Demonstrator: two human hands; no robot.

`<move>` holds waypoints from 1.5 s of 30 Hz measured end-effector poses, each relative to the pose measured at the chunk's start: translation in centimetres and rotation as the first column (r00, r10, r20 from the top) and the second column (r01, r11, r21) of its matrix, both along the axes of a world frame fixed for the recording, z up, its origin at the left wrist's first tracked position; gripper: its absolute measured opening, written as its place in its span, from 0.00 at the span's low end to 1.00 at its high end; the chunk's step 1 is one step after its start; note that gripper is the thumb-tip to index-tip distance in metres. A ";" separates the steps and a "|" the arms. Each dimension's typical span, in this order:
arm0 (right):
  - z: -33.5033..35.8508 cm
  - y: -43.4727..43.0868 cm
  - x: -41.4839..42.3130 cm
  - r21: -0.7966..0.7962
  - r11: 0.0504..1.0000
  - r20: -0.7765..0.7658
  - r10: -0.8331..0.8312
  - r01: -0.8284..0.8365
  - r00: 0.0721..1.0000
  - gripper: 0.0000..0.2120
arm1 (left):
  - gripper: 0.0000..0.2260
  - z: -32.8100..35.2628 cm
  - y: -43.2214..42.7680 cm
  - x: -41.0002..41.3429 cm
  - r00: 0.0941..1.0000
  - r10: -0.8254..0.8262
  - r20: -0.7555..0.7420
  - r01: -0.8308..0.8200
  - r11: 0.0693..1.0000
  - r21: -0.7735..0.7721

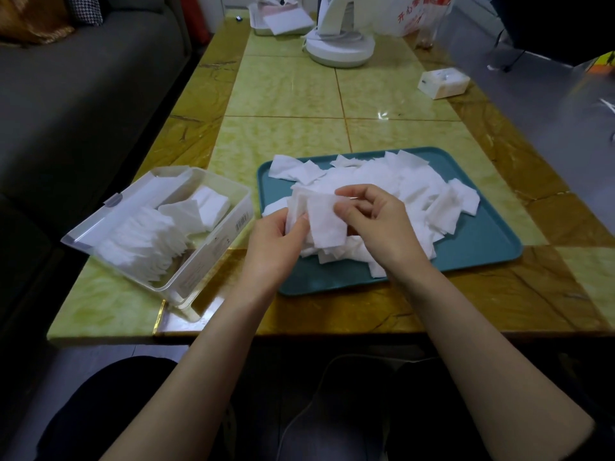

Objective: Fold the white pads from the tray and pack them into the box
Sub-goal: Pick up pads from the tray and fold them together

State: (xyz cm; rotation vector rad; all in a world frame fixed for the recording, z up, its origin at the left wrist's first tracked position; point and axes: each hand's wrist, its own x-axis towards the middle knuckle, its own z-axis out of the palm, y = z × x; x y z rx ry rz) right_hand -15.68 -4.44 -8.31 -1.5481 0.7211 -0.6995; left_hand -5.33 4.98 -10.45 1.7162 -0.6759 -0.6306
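A teal tray (482,241) lies on the table with a loose heap of white pads (392,184) spread over it. Above the tray's left part, both my hands hold one white pad (324,221). My left hand (276,241) grips its left edge, and my right hand (376,217) pinches its upper right corner. Left of the tray stands a clear plastic box (229,224) with its lid open; a row of folded pads (143,241) fills its near part and a few more lie at its far end.
A white fan base (339,48) stands at the table's far middle. A small white box (442,82) sits at the far right, a white container with sheets (283,19) at the back. A grey sofa (83,94) runs along the left.
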 end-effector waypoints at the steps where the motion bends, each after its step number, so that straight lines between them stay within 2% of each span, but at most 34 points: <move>1: 0.1 0.0 0.0 -0.006 1.000 -0.010 0.016 -0.016 1.000 0.06 | 0.14 0.0 0.0 -0.1 1.000 -0.013 -0.003 0.013 1.000 0.004; 10: -0.3 -0.2 -0.1 -0.042 0.999 -0.076 -0.033 0.030 0.997 0.10 | 0.09 0.7 0.2 -0.5 0.998 -0.052 -0.034 0.051 0.998 -0.029; 15: -0.7 -0.2 0.0 -0.126 0.990 -0.111 -0.079 0.065 0.991 0.10 | 0.12 1.1 0.0 -0.7 0.991 -0.072 -0.111 0.070 0.997 -0.024; 18: -0.9 -0.1 -0.1 -0.180 0.982 -0.133 -0.079 0.054 0.988 0.10 | 0.19 1.3 0.1 -0.7 0.987 -0.114 -0.113 0.113 0.993 -0.018; 19: -0.9 -0.1 -0.1 -0.194 0.980 -0.136 -0.076 0.049 0.988 0.09 | 0.18 1.2 0.1 -0.7 0.989 -0.121 -0.079 0.121 0.993 -0.008; 22: -0.9 -0.1 -0.1 -0.221 0.974 -0.132 -0.076 0.046 0.988 0.07 | 0.03 0.9 0.1 -0.7 0.997 -0.070 0.015 0.070 0.997 0.017; 23: -1.0 -0.1 0.0 -0.225 0.973 -0.133 -0.078 0.047 0.988 0.07 | 0.01 0.8 0.1 -0.6 0.998 -0.060 0.020 0.059 0.998 0.020; 27: -1.3 -0.1 0.2 -0.252 0.964 -0.129 -0.123 0.088 0.984 0.06 | 0.03 0.7 0.1 -0.4 0.999 -0.044 0.017 0.044 0.999 0.027; 30: -1.4 -0.4 0.2 -0.295 0.945 -0.130 -0.183 0.139 0.974 0.08 | 0.06 0.6 0.1 -0.2 1.000 -0.016 -0.013 0.015 1.000 -0.022; 32: -1.5 -0.7 0.3 -0.246 0.965 -0.204 -0.147 0.094 0.968 0.13 | 0.07 0.5 0.1 0.1 0.999 -0.005 -0.043 0.003 0.999 -0.043; 35: -1.8 -0.7 0.4 -0.064 0.998 -0.318 -0.005 -0.016 0.948 0.16 | 0.06 0.6 0.2 0.3 0.996 -0.011 -0.089 0.004 0.997 -0.075; 38: -1.5 -0.3 0.4 0.060 0.993 -0.293 0.115 -0.102 0.949 0.15 | 0.05 0.6 0.2 0.3 0.991 -0.023 -0.135 0.009 0.995 -0.103; 42: -1.1 -0.5 -0.1 0.008 0.995 -0.206 0.098 -0.099 0.974 0.04 | 0.06 0.6 0.3 0.6 0.987 -0.007 -0.161 -0.013 0.993 -0.121; 45: -1.1 -0.7 -0.1 -0.071 0.997 -0.185 0.017 -0.030 0.983 0.05 | 0.07 0.5 0.5 0.7 0.990 0.003 -0.142 -0.020 0.993 -0.117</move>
